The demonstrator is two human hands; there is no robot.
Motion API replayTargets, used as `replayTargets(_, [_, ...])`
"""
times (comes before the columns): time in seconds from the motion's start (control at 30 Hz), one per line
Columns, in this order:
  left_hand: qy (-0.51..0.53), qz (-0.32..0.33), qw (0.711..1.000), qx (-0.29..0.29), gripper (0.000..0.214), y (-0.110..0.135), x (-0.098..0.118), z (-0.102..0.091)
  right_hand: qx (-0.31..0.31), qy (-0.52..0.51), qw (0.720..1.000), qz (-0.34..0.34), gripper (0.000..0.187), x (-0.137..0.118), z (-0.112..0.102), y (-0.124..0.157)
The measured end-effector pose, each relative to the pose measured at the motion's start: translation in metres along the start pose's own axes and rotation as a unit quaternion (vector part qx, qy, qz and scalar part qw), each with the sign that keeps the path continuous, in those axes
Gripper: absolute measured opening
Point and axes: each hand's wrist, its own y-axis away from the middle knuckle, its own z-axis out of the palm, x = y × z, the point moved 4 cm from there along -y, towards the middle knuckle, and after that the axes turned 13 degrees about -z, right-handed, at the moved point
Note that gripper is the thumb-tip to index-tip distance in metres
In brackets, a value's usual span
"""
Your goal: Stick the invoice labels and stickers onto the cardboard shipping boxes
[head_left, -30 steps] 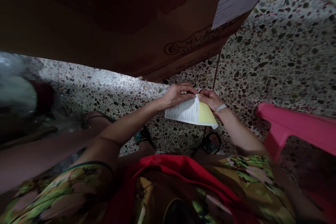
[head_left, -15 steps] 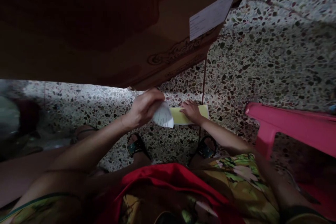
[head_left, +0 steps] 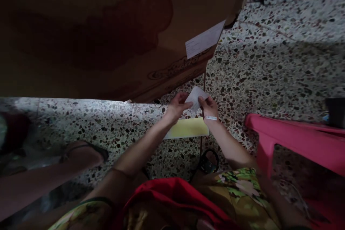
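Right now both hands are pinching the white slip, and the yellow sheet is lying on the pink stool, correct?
Not quite. The head view shows the yellow sheet lying flat on the speckled floor, below the hands and apart from the pink stool. The rest is right: the left hand and the right hand both pinch the white slip.
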Motion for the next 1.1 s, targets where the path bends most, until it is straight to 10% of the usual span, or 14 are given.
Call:
replayTargets(0.57, [0.073, 0.043, 0.981, 0.175, 0.02, -0.074, 0.023, 0.017, -0.127, 0.118, 0.969, -0.175, 0.041, -0.02, -0.028, -0.119])
replayTargets(1.1, [-0.225, 0.101, 0.891, 0.382, 0.016, -0.08, 0.036, 0.031, -0.07, 0.181, 0.926, -0.323, 0.029, 0.004, -0.016, -0.178])
